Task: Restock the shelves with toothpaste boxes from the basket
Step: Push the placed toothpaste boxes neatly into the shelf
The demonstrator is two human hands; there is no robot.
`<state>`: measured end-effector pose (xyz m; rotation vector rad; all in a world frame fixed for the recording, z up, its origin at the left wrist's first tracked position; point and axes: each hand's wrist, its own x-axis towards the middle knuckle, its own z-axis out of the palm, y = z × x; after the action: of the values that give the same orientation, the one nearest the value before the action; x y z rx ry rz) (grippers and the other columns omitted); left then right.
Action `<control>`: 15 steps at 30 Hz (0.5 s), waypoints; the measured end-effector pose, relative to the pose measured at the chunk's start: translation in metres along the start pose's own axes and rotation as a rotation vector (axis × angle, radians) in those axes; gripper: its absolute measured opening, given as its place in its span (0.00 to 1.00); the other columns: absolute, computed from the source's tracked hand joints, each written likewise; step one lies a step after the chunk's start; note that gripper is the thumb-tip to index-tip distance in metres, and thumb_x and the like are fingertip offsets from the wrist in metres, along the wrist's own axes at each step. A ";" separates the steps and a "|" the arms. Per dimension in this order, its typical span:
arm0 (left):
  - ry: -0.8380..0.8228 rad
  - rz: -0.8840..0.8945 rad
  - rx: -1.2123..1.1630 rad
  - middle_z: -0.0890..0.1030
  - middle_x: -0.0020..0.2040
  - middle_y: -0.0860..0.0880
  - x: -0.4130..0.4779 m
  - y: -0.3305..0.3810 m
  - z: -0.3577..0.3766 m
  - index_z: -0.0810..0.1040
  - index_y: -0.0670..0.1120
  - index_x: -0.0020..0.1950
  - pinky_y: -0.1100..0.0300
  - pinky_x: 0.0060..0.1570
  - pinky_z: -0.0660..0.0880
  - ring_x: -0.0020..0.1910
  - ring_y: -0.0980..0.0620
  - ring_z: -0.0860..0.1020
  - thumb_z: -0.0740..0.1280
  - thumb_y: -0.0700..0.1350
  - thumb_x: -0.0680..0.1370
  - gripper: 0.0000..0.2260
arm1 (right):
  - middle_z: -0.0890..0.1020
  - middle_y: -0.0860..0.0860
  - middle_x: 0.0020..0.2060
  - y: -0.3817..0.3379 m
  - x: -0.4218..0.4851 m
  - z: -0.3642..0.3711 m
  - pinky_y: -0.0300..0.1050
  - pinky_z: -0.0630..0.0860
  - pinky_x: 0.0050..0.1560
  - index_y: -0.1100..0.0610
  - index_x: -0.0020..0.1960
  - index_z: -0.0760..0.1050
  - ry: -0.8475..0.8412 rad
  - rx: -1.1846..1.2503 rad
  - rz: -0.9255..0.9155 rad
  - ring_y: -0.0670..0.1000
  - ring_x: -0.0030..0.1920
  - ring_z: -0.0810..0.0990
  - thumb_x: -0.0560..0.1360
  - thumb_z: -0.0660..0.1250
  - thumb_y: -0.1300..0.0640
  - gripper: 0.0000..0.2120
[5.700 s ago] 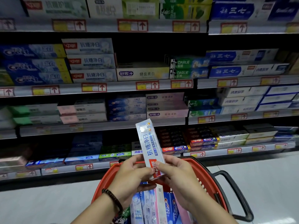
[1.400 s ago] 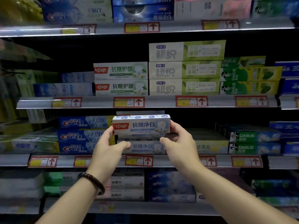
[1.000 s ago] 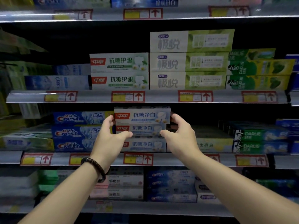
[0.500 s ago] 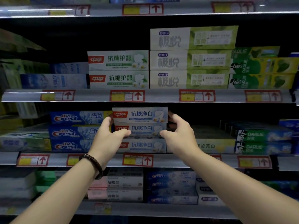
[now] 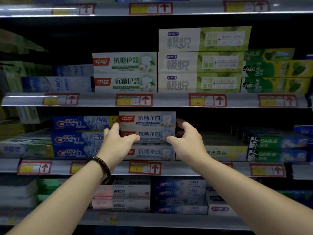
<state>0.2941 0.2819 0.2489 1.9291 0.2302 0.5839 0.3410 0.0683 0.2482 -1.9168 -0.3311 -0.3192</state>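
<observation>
A white and blue toothpaste box [image 5: 147, 119] lies on top of a stack of two matching boxes [image 5: 149, 143] on the middle shelf [image 5: 177, 168]. My left hand [image 5: 116, 141] is at the stack's left end, its fingers touching the top box's end and its thumb lying across the front of the second box. My right hand [image 5: 188, 139] mirrors it at the right end, fingers against the top box's end and thumb pointing left at the second box. The top box rests on the stack by its own weight. The basket is out of view.
Blue Crest boxes [image 5: 79, 138] stand directly left of the stack, and a pale yellow box [image 5: 225, 152] and Darlie boxes [image 5: 277, 148] to the right. The shelf above [image 5: 169, 100] hangs just over the top box. Lower shelves hold more boxes.
The box came out of the basket, was carried up by both hands and set on the stack. Over the last second both hands have stayed at its ends and the box has not moved.
</observation>
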 end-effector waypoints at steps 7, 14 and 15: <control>0.014 -0.017 0.068 0.60 0.78 0.49 -0.003 0.000 0.001 0.69 0.57 0.66 0.38 0.69 0.73 0.71 0.41 0.71 0.75 0.52 0.76 0.22 | 0.82 0.47 0.55 -0.005 -0.009 -0.002 0.47 0.84 0.52 0.46 0.70 0.72 -0.021 -0.017 0.001 0.51 0.57 0.83 0.81 0.72 0.57 0.20; 0.051 0.014 0.014 0.62 0.67 0.53 -0.008 0.003 0.002 0.68 0.50 0.74 0.39 0.67 0.75 0.65 0.46 0.73 0.74 0.49 0.79 0.27 | 0.77 0.37 0.50 -0.003 -0.010 -0.007 0.39 0.80 0.49 0.52 0.76 0.70 -0.014 -0.012 -0.004 0.43 0.50 0.80 0.82 0.71 0.58 0.25; 0.071 0.023 0.009 0.63 0.68 0.52 -0.009 0.004 0.002 0.66 0.48 0.78 0.40 0.67 0.75 0.65 0.47 0.73 0.74 0.48 0.79 0.30 | 0.75 0.36 0.51 -0.003 -0.011 -0.008 0.33 0.77 0.45 0.52 0.78 0.68 -0.011 -0.022 0.000 0.41 0.45 0.78 0.82 0.71 0.58 0.26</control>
<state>0.2869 0.2749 0.2488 1.9242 0.2566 0.6676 0.3291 0.0611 0.2493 -1.9404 -0.3368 -0.3136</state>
